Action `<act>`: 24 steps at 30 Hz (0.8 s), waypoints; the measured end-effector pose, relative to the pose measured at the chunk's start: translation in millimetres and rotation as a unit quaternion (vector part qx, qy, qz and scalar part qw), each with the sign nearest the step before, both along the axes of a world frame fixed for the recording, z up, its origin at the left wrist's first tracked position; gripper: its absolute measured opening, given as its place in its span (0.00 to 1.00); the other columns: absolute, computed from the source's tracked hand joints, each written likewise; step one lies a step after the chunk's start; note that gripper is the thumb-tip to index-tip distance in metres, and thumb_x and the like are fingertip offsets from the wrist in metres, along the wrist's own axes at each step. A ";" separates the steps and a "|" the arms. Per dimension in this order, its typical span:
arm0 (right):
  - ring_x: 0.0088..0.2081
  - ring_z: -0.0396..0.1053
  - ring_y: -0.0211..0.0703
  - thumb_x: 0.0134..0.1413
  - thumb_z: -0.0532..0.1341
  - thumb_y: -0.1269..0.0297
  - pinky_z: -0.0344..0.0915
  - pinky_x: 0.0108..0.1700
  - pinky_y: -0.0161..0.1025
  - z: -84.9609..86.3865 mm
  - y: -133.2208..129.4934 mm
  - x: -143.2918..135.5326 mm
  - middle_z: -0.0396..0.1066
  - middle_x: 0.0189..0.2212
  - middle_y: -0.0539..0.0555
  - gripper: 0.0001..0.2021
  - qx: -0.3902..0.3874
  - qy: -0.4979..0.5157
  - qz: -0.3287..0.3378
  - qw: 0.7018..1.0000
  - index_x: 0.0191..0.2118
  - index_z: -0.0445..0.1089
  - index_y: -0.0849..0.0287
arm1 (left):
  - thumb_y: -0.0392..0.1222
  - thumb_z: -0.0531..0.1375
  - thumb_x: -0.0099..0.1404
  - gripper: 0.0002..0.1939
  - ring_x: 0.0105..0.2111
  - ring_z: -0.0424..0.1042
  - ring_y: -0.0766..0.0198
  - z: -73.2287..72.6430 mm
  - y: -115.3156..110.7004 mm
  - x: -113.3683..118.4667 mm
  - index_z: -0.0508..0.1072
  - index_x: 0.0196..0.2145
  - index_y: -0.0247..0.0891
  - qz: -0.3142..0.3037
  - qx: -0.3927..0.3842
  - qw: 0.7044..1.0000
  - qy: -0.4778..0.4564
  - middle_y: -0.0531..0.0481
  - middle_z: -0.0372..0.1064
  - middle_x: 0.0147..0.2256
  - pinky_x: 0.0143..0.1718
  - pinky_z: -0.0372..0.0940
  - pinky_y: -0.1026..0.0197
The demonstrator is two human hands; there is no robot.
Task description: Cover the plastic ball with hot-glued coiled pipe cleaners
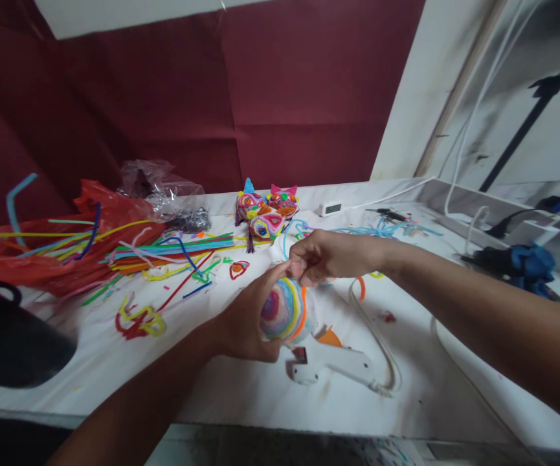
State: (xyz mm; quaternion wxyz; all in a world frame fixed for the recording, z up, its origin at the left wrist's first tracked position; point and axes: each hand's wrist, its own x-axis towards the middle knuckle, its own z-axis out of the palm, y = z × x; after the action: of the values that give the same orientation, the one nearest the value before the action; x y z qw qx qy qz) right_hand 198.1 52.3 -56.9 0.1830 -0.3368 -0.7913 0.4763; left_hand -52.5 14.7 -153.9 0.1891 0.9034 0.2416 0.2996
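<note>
A round ball [284, 312] wrapped in rings of coloured pipe cleaner sits in my left hand [248, 317], thumb over the top and fingers curved around its left and lower side. Its rings run from magenta through purple, blue and yellow to an outer orange pipe cleaner [303, 310]; the right part is pale and bare. My right hand [316, 257] is closed in a pinch at the ball's top, where the orange strip ends. What those fingertips hold is hidden. Just below the ball lies a white hot glue gun [338, 364] with an orange trigger [329, 336].
Decorated pipe-cleaner balls [266, 223] stand at the back. Bundled pipe cleaners [177, 249], a red plastic bag [90, 200] and a black container [15, 336] are on the left. The glue gun's cord [374, 323] loops right. A small digital display [331, 208] sits behind.
</note>
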 end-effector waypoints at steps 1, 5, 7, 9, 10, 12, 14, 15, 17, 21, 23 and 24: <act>0.22 0.63 0.34 0.46 0.67 0.78 0.58 0.24 0.32 0.5 -1.2 -0.9 0.71 0.21 0.45 0.09 0.024 -0.001 0.001 1.000 0.26 0.76 0.55 | 0.38 0.70 0.49 0.65 0.74 0.62 0.31 -0.3 0.1 -0.3 0.41 0.78 0.43 0.003 -0.001 1.000 0.002 0.28 0.57 0.75 0.73 0.61 0.32; 0.28 0.66 0.37 0.50 0.68 0.75 0.62 0.30 0.34 -0.9 -5.0 -2.8 0.71 0.24 0.46 0.08 0.134 -0.043 -0.002 0.990 0.27 0.72 0.56 | 0.38 0.69 0.48 0.66 0.73 0.63 0.30 -2.5 0.7 -1.0 0.40 0.78 0.43 0.002 0.008 1.000 -0.003 0.28 0.57 0.74 0.73 0.62 0.32; 0.29 0.67 0.39 0.51 0.69 0.73 0.63 0.32 0.35 -2.9 -6.0 -2.0 0.72 0.26 0.47 0.07 0.155 -0.068 -0.007 0.986 0.29 0.72 0.57 | 0.38 0.69 0.49 0.66 0.73 0.63 0.29 -3.3 1.0 -0.5 0.39 0.78 0.45 -0.008 0.025 1.000 -0.012 0.28 0.56 0.75 0.73 0.63 0.31; 0.30 0.68 0.39 0.52 0.70 0.71 0.64 0.33 0.36 -5.4 -6.6 -0.1 0.73 0.26 0.47 0.05 0.154 -0.079 -0.021 0.985 0.31 0.73 0.58 | 0.37 0.69 0.50 0.66 0.74 0.62 0.30 -3.3 1.0 0.5 0.39 0.79 0.48 -0.018 0.043 0.999 -0.021 0.30 0.56 0.75 0.73 0.62 0.31; 0.29 0.68 0.39 0.52 0.70 0.70 0.63 0.33 0.36 -6.9 -6.8 1.1 0.72 0.26 0.47 0.06 0.154 -0.079 -0.032 0.984 0.31 0.73 0.58 | 0.37 0.69 0.50 0.65 0.74 0.62 0.31 -2.9 0.8 1.1 0.39 0.79 0.49 -0.023 0.049 0.998 -0.026 0.31 0.56 0.75 0.73 0.63 0.32; 0.28 0.67 0.38 0.51 0.72 0.68 0.62 0.31 0.36 -10.8 -7.1 3.5 0.71 0.25 0.46 0.08 0.154 -0.070 -0.058 0.984 0.32 0.72 0.57 | 0.37 0.69 0.50 0.66 0.74 0.62 0.32 -1.7 0.1 1.9 0.38 0.79 0.50 -0.025 0.051 0.998 -0.029 0.32 0.57 0.75 0.73 0.63 0.33; 0.27 0.68 0.38 0.50 0.73 0.67 0.63 0.29 0.35 -15.9 -7.2 5.8 0.71 0.25 0.46 0.10 0.120 -0.050 -0.082 0.988 0.33 0.70 0.56 | 0.37 0.69 0.50 0.66 0.73 0.63 0.32 0.0 -0.9 2.3 0.38 0.78 0.49 -0.019 0.041 0.999 -0.022 0.31 0.57 0.75 0.72 0.64 0.32; 0.26 0.69 0.38 0.50 0.73 0.67 0.64 0.28 0.35 -18.6 -7.4 6.7 0.73 0.25 0.46 0.12 0.081 -0.035 -0.091 0.992 0.35 0.69 0.56 | 0.36 0.69 0.49 0.67 0.73 0.64 0.31 0.8 -1.5 2.4 0.38 0.78 0.48 -0.015 0.033 0.999 -0.018 0.31 0.57 0.74 0.72 0.64 0.31; 0.26 0.73 0.39 0.49 0.75 0.67 0.69 0.28 0.35 -23.8 -8.8 7.7 0.75 0.26 0.45 0.16 -0.020 0.010 -0.103 0.994 0.38 0.67 0.54 | 0.35 0.69 0.48 0.68 0.72 0.65 0.31 2.1 -2.3 2.3 0.37 0.78 0.48 -0.010 0.021 1.000 -0.012 0.30 0.59 0.74 0.71 0.64 0.31; 0.26 0.75 0.38 0.37 0.81 0.69 0.77 0.31 0.37 -29.1 -16.8 5.7 0.77 0.27 0.43 0.28 -0.158 0.121 -0.128 0.972 0.41 0.66 0.53 | 0.35 0.70 0.47 0.71 0.71 0.67 0.31 1.4 -2.2 1.3 0.35 0.79 0.51 -0.009 0.022 1.000 -0.018 0.31 0.59 0.74 0.70 0.66 0.31; 0.25 0.74 0.37 0.33 0.83 0.71 0.77 0.30 0.36 -29.9 -22.3 3.6 0.78 0.26 0.43 0.31 -0.198 0.161 -0.144 0.956 0.41 0.66 0.53 | 0.35 0.69 0.47 0.72 0.71 0.66 0.31 -0.1 -1.9 0.3 0.33 0.79 0.53 -0.005 0.024 1.000 -0.016 0.31 0.57 0.75 0.70 0.66 0.31; 0.25 0.74 0.36 0.33 0.83 0.71 0.76 0.30 0.34 -30.3 -24.8 2.5 0.78 0.26 0.43 0.31 -0.212 0.177 -0.151 0.949 0.42 0.66 0.53 | 0.35 0.69 0.47 0.72 0.72 0.66 0.31 -0.8 -1.8 -0.2 0.32 0.79 0.53 -0.004 0.024 1.000 -0.012 0.31 0.56 0.75 0.70 0.66 0.31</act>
State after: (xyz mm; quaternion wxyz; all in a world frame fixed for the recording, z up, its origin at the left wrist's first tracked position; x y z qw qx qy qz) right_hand 200.6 27.5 -87.2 0.3142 -0.3938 -0.5670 0.6516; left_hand -52.7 12.9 -154.7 0.1716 0.9049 0.2286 0.3152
